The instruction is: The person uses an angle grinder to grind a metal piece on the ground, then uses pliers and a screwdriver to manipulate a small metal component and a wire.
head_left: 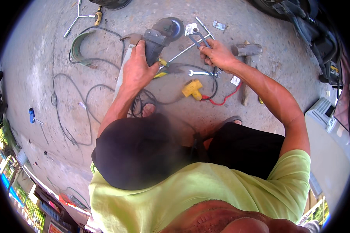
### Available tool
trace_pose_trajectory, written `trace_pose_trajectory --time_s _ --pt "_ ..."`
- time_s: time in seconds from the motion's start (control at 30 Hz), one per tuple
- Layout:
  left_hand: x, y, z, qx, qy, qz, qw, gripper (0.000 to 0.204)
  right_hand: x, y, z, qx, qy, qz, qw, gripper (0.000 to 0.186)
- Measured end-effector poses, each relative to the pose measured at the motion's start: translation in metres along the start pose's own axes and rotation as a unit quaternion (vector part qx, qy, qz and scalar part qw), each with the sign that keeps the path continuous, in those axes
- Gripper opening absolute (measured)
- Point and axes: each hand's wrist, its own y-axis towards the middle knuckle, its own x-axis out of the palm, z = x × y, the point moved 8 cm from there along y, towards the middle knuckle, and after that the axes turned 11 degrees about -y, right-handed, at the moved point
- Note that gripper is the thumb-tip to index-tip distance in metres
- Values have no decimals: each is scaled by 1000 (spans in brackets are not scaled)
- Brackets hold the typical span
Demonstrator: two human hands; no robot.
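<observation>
My left hand (pixel 139 70) grips the dark grey body of an angle grinder (pixel 156 44), which lies with its round disc (pixel 176 29) toward the far side. My right hand (pixel 218 55) is closed on a dark, flat, two-pronged metal tool (pixel 200 39) to the right of the grinder; its exact kind is unclear. A long T-shaped metal wrench (pixel 186 51) lies on the ground between my hands and passes under that tool. Against my left hand's far side rests a rusty hammer head (pixel 134 38).
Nearer me lie a combination wrench (pixel 201 73), a yellow plug adapter (pixel 192 89) and a red cable (pixel 223 101). A hammer (pixel 245 49) is at right. Black cord (pixel 58 112) loops across the concrete at left, near a green curved piece (pixel 76 48). A motorbike (pixel 311 35) stands far right.
</observation>
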Motion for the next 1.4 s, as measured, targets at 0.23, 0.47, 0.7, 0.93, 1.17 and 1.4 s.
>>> trace_pose_trajectory --time_s 0.23,0.47,0.7,0.93,1.17,1.4 --pt "9 -2 0 11 3 -17 1000 83 2 -1 -3 6 2 2 1000 22" --pt "10 -3 5 10 5 -16 1000 84 3 -1 1 4 2 -7 1000 24" --pt "11 -3 3 10 13 -20 1000 83 4 -4 -4 12 27 -16 999 24" --pt "12 -5 2 6 5 -22 1000 83 3 -6 -3 15 20 -15 1000 23" --pt "9 0 -6 1 1 3 1000 84 4 -6 6 9 8 -22 1000 26" --pt "-2 3 -23 -16 -118 50 992 79 -1 -4 -5 -21 54 -11 998 27"
